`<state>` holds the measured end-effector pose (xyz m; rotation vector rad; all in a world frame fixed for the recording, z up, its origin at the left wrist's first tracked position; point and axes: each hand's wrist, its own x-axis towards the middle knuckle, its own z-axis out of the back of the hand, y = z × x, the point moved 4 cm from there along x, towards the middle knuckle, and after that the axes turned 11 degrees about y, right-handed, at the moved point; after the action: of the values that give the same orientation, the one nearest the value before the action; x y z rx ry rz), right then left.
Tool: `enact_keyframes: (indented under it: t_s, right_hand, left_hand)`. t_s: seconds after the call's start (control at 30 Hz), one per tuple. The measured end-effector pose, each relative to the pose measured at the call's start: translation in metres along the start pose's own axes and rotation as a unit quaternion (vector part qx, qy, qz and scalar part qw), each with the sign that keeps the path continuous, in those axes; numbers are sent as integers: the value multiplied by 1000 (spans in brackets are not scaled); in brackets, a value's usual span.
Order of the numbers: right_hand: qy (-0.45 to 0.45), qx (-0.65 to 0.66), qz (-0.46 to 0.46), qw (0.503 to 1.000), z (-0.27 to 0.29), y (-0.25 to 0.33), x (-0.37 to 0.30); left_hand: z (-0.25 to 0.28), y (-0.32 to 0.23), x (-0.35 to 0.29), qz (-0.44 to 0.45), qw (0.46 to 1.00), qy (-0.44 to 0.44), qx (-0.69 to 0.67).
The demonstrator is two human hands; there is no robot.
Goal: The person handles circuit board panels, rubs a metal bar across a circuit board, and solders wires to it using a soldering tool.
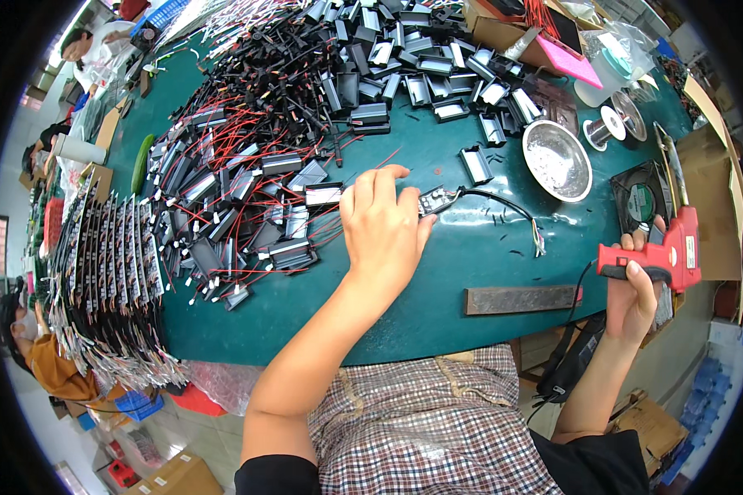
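Observation:
My left hand (pixel 381 224) rests on the green table (pixel 437 289), fingers pressing down a small black electronic module (pixel 434 200). A black cable (pixel 504 206) with coloured wire ends runs right from the module. To the far right, off the table's edge, my right hand (pixel 636 301) grips a red gun-shaped tool (pixel 660 257) with a black cord hanging below. A large heap of black modules with red and black wires (pixel 239 190) lies just left of my left hand.
Open black housings (pixel 421 66) cover the far table. A shiny metal bowl (pixel 557 159), a solder spool (pixel 604 128), a black fan (pixel 642 198) and a metal bar (pixel 520 299) lie on the right. Stacked circuit boards (pixel 107 272) fill the left. Other people sit at the left edge.

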<state>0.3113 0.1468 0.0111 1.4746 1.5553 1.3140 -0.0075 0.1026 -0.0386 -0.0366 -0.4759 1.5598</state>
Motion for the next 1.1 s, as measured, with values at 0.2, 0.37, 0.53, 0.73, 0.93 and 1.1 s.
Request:
enact_keyframes:
  t_s: [0.2, 0.37, 0.53, 0.73, 0.93, 1.1]
  right_hand:
    - [2, -74, 40, 996, -3, 6, -7]
    - [22, -129, 61, 990, -9, 4, -5]
    - [46, -175, 80, 980, -12, 9, -4]
    - [52, -206, 84, 973, -13, 9, -7]
    - [34, -269, 90, 958, -1, -6, -11]
    - [-2, -403, 111, 909, 4, -31, -11]
  left_hand:
    - [-5, 4, 6, 27, 997, -16, -68]
    - [-12, 16, 18, 41, 997, -25, -65]
    - [-17, 32, 32, 74, 996, -29, -34]
    - [-15, 40, 31, 114, 993, 7, -37]
    - [39, 17, 17, 38, 993, -95, -62]
    - [105, 50, -2, 18, 983, -179, 22]
